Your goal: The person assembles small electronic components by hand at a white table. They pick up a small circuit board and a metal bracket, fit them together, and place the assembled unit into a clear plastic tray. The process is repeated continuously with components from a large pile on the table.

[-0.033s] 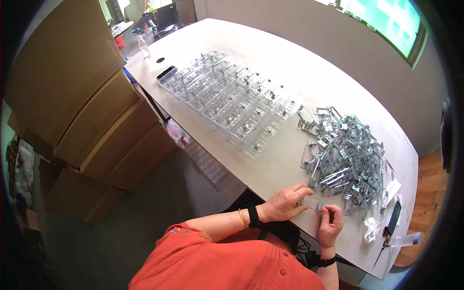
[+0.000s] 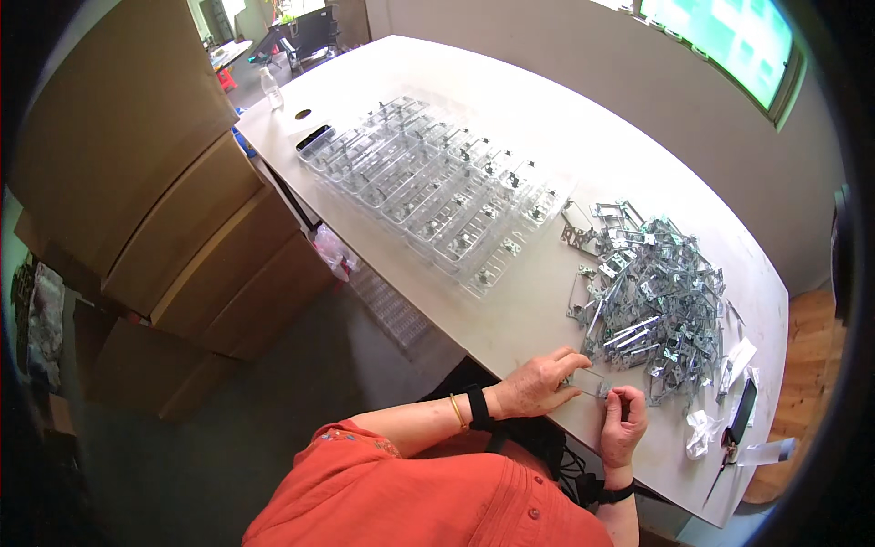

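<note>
Near the table's front edge, my left hand and my right hand hold a thin metal bracket between them. Thumb and fingers of the left hand pinch its left end. The right hand's fingers are curled closed at the other end, where a small grey plate shows. Just beyond them lies a heap of similar metal brackets, with wire-like frames and small plates tangled together. Clear plastic trays with metal parts in their compartments cover the table's middle and left.
The white table curves toward the wall. At right lie crumpled tissue, a dark phone-like object and a clear tube-shaped container. A plastic bottle stands at the far left corner. Large cardboard boxes are stacked left of the table.
</note>
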A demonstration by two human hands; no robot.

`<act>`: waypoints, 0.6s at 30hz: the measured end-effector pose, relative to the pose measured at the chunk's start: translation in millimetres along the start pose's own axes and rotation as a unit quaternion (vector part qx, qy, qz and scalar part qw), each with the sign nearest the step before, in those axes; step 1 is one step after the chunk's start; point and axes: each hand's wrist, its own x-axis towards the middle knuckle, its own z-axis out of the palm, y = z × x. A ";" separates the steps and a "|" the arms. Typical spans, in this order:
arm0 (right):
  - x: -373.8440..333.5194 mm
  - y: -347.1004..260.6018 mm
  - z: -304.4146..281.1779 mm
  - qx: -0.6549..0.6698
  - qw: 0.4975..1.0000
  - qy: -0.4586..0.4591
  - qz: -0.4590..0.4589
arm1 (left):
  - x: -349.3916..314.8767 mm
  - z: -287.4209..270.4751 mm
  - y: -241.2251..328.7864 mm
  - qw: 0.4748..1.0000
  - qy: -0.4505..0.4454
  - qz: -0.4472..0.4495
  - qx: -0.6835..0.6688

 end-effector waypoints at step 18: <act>1.6 0.9 3.4 0.006 1.000 0.005 -0.018 | 0.8 0.9 -4.3 1.000 0.002 -0.013 -0.015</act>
